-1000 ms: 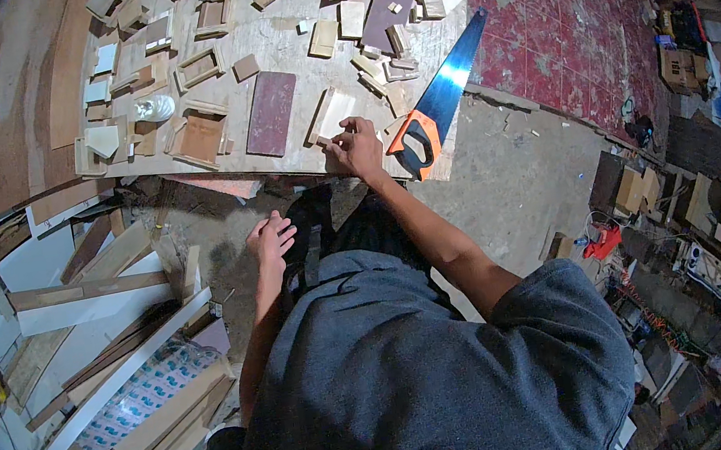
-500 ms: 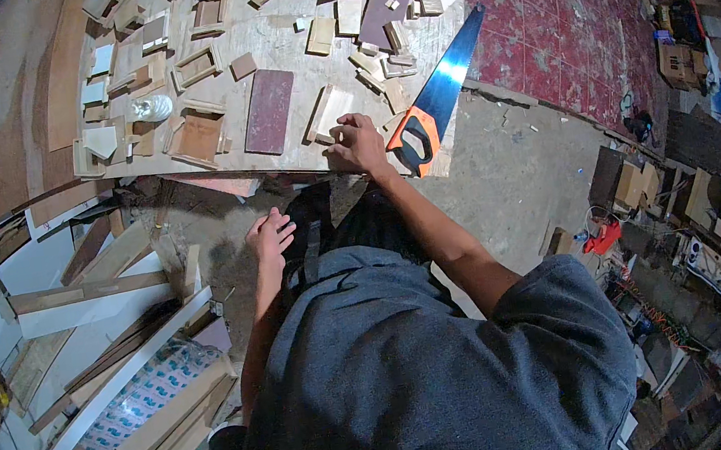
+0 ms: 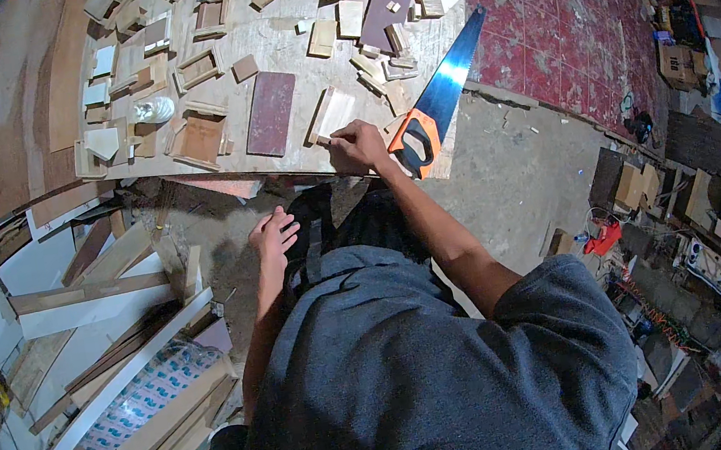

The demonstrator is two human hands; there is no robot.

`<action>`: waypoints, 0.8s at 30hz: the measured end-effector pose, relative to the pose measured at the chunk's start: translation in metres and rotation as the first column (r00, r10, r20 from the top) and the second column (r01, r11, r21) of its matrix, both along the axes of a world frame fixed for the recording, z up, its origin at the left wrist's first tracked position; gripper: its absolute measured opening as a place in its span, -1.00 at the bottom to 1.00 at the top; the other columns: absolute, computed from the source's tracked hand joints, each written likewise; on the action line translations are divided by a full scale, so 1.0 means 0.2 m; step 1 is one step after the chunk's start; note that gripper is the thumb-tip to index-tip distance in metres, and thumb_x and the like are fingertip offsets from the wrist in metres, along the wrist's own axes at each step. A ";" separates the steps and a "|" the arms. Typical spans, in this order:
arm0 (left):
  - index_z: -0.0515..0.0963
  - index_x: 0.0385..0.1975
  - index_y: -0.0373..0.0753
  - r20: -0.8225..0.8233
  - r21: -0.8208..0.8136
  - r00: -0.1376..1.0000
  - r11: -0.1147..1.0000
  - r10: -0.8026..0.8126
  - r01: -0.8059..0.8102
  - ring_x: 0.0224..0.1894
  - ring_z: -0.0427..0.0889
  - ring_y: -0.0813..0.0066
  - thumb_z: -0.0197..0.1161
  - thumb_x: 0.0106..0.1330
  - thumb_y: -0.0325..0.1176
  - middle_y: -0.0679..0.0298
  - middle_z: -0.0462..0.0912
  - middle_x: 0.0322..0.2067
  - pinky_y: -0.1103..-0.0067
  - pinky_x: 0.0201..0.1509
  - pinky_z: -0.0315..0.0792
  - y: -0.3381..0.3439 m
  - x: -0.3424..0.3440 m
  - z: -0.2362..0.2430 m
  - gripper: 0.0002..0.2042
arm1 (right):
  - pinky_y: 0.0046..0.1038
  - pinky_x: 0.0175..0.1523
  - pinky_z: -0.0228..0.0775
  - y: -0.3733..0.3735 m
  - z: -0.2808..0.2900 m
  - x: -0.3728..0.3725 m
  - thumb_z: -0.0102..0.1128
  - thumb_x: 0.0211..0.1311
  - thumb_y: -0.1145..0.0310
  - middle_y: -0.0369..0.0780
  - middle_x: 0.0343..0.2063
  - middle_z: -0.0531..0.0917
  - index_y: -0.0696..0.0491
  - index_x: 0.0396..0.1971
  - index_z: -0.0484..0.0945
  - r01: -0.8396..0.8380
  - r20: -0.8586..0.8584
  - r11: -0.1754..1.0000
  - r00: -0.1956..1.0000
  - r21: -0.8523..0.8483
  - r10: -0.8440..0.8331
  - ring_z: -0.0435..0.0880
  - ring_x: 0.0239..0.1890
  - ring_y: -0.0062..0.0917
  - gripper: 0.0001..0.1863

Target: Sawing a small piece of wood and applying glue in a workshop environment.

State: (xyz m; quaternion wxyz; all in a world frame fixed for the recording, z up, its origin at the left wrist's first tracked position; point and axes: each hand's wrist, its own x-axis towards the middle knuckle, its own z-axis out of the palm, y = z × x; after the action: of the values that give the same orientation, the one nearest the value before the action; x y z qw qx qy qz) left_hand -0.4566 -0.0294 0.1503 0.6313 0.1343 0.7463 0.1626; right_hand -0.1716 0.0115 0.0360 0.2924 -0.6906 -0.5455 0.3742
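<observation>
My right hand (image 3: 359,145) is at the near edge of the wooden table, thumb and fingers pinched at the near end of a small shallow wooden box (image 3: 334,112). Part of that end is hidden behind the fingers. Just right of this hand lies a handsaw (image 3: 444,86), orange and black at the handle, its blade pointing away. My left hand (image 3: 273,235) hangs in front of my body below the table edge, fingers apart and nothing in it. A flat dark-red board (image 3: 271,114) lies left of the box.
Several small wooden boxes, among them one with a brown base (image 3: 201,135), stand on the table's left side beside a clear plastic bag (image 3: 152,110). Offcuts and a purple-brown panel (image 3: 385,14) lie farther back. Scrap boards (image 3: 87,293) are heaped at the lower left; clutter lines the right.
My right hand has come slightly nearer, from over the box to its near end, and its fingers have drawn together there. The left hand has barely moved.
</observation>
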 end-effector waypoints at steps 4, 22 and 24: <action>0.51 0.01 -0.28 -0.009 -0.009 1.000 1.000 0.004 -0.004 -0.17 0.74 0.20 0.38 0.25 -0.06 0.09 0.69 -0.10 0.35 -0.08 0.57 0.01 0.01 0.02 -0.52 | -0.24 -0.13 0.52 0.01 -0.02 -0.02 0.36 0.07 0.09 -0.10 -0.32 0.68 -0.11 -0.31 0.78 0.048 0.047 0.995 0.998 -0.089 -0.044 0.68 -0.25 -0.21 -0.74; 0.52 -0.03 -0.28 -0.010 -0.016 0.999 0.999 0.046 -0.046 -0.12 0.74 0.19 0.34 0.29 -0.13 0.09 0.69 -0.08 0.37 -0.10 0.63 0.04 0.00 0.05 -0.60 | -0.31 -0.17 0.55 0.03 0.10 -0.07 0.37 0.05 0.02 -0.19 -0.40 0.71 -0.14 -0.32 0.77 0.101 0.137 0.980 0.988 -0.172 -0.078 0.72 -0.32 -0.32 -0.72; 0.54 -0.07 -0.26 -0.009 -0.004 0.999 0.999 0.051 -0.051 -0.16 0.74 0.22 0.34 0.29 -0.11 0.11 0.70 -0.11 0.37 -0.11 0.60 0.03 0.00 0.04 -0.62 | -0.30 -0.17 0.55 0.04 0.11 -0.06 0.36 0.05 0.02 -0.19 -0.40 0.71 -0.14 -0.32 0.77 0.095 0.131 0.980 0.989 -0.173 -0.073 0.72 -0.31 -0.32 -0.72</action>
State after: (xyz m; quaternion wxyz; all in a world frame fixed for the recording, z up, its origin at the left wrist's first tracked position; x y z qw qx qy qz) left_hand -0.4556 -0.0240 0.1578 0.6238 0.1148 0.7527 0.1764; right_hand -0.1842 0.0186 0.0582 0.2101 -0.7586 -0.4969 0.3652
